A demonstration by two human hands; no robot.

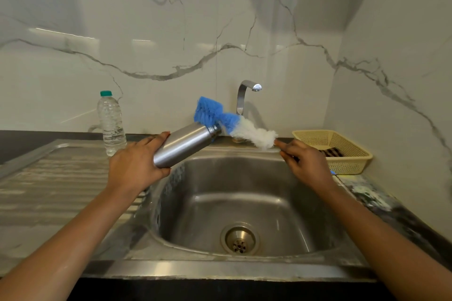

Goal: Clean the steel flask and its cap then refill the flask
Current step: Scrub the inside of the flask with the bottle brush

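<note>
Steel flask (186, 145): I see it held tilted over the back left corner of the sink, base low and to the left, bare threaded neck raised toward the tap
Left hand (137, 166): wrapped round the flask's base end, thumb along the top, fingers curled underneath
Brush (230, 122): blue bristles fan out just above and behind the flask's neck, white bristles run down to the right; from here I cannot tell whether any bristle sits inside the mouth
Right hand (305, 161): closed round the brush's handle right below the white bristles, forefinger pointing along it; the hand hides most of the handle
Sink (244, 190): steel basin beneath both hands, drain (241, 239) near the front
Tap (245, 95): chrome, rising at the back rim; the brush covers its foot
Draining board (49, 178): ribbed steel to the left of the basin, under my view of the left forearm
Plastic bottle (111, 124): clear, green-capped, upright at the board's back edge, near the left hand but apart from it
Basket (342, 146): cream plastic, on the counter to the right of the sink, behind the right hand, with a dark striped pad (330, 153) inside, partly hidden by the knuckles
</note>
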